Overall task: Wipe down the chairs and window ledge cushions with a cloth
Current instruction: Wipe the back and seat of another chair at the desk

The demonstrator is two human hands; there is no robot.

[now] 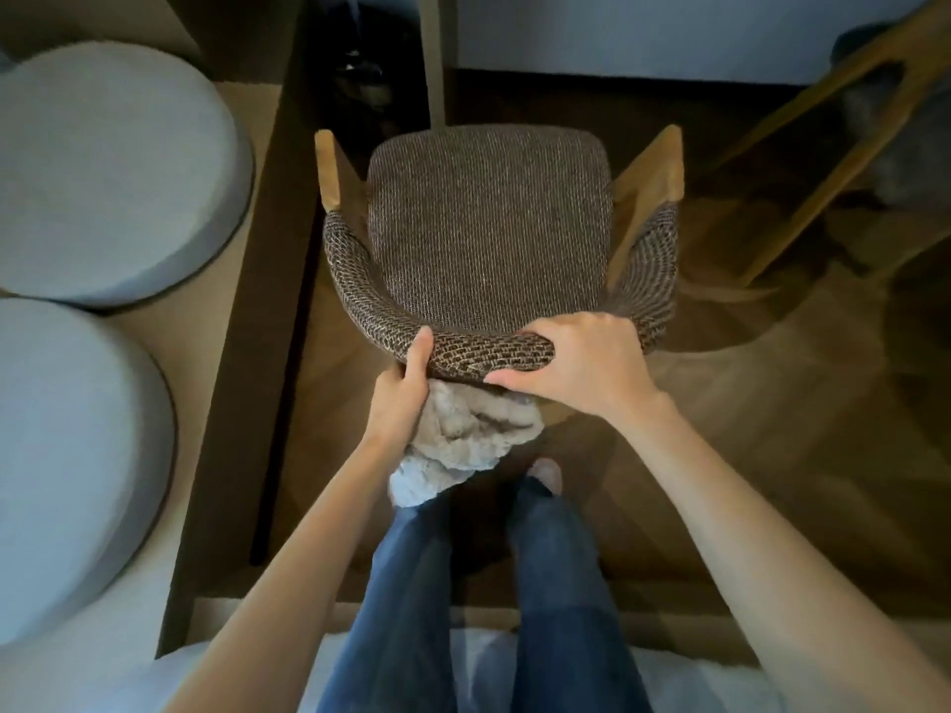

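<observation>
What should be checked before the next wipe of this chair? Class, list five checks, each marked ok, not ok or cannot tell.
1. The cloth is held by the left hand: ok.
2. The right hand grips the backrest: ok.
3. The cloth lies flat on fabric: not ok, bunched behind the backrest.
4. The seat cushion is in view: ok.
5. The cloth is damp: cannot tell.

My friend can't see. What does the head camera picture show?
Seen from above, a person's left hand and right hand grip the curved back of a brown woven chair; the left also holds a beige fluffy cloth behind it. Two round grey cushions lie to the left.
</observation>
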